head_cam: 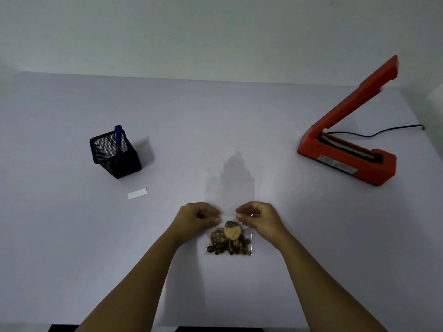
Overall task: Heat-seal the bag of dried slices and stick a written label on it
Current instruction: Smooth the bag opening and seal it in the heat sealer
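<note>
At the far left of the bench stood the black mesh pen holder with the blue pen upright in it. The blank white label lay just in front of it, and I had touched neither.

The bag lay flat right before me, between my hands. The dried slices were bunched at its near end. I judged this the moment to ready the mouth for sealing. The slices should sit well down, the air should be pressed out, and the clear film should be drawn taut and free of creases. That way it could lie straight across the sealing strip.

My left hand was curled, its thumb and forefinger pinching the film just above the slices. My right hand mirrored it on the other side, pinching likewise. Both forearms reached forward and angled inward, knuckles up. The film beyond my fingers was too faint to trace.

Well apart on the right waited the orange heat sealer, its arm raised and its cord trailing away.
</note>
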Available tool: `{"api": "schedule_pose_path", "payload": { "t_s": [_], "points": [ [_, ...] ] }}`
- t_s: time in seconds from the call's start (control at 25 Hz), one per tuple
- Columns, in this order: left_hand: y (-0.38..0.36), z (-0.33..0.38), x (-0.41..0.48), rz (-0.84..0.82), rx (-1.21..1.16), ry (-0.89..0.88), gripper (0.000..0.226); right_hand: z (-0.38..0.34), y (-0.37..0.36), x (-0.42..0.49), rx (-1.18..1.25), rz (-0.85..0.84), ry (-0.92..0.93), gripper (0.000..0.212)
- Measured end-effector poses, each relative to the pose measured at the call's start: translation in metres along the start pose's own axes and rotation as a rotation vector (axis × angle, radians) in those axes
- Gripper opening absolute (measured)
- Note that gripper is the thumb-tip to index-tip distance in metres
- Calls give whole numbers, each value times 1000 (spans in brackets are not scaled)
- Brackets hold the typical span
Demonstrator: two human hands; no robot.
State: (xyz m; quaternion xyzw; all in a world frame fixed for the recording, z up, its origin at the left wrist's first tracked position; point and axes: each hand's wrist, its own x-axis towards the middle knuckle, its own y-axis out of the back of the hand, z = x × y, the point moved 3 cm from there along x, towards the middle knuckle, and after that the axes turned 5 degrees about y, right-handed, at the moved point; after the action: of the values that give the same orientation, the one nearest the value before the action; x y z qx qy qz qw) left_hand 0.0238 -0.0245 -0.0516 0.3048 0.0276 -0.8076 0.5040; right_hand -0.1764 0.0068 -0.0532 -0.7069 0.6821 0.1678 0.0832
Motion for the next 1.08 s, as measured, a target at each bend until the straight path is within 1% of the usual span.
{"api": "schedule_pose_path", "payload": {
  "t_s": [0.24, 0.36, 0.4, 0.52, 0.6, 0.68, 0.72, 0.76, 0.8, 0.88, 0.92, 1.04, 1.08],
  "points": [
    [1, 5, 4, -20, 39, 41, 7, -3, -1, 4, -27, -24, -39, 15],
    [-1, 13, 3, 55, 53, 21, 9, -7, -2, 6, -66, -39, -52, 12],
    [-3, 14, 2, 64, 3, 20, 8, -8, -3, 6, -60, -32, -59, 12],
    [-8, 13, 0, 25, -192, 63, 17, -8, -3, 6, -14, 2, -69, 7],
    [-9, 10, 1, 26, -238, 96, 13, -7, -2, 5, -17, 19, -70, 6],
    [-10, 7, 1, 19, -291, 112, 15, -7, -1, 5, -34, 39, -62, 7],
    [-10, 8, 0, 20, -288, 112, 17, -7, -1, 4, -34, 46, -62, 6],
    [-10, 8, 0, 43, -232, 97, 18, -7, 0, 3, -33, 54, -66, 7],
    [-8, 8, 0, 96, -116, 67, 17, -7, 0, 2, -44, 62, -67, 9],
    [-7, 13, -1, 236, 142, -9, 18, -7, -1, 0, -163, 98, -38, 21],
    [-9, 15, -1, 290, 216, -40, 25, -8, -1, -1, -267, 120, -13, 31],
    [-20, 12, -3, 385, 263, -29, 66, -10, -6, -2, -584, 191, 61, 73],
    [-24, 10, -3, 428, 278, -26, 76, -9, -6, -2, -666, 219, 79, 83]
  ]
}}
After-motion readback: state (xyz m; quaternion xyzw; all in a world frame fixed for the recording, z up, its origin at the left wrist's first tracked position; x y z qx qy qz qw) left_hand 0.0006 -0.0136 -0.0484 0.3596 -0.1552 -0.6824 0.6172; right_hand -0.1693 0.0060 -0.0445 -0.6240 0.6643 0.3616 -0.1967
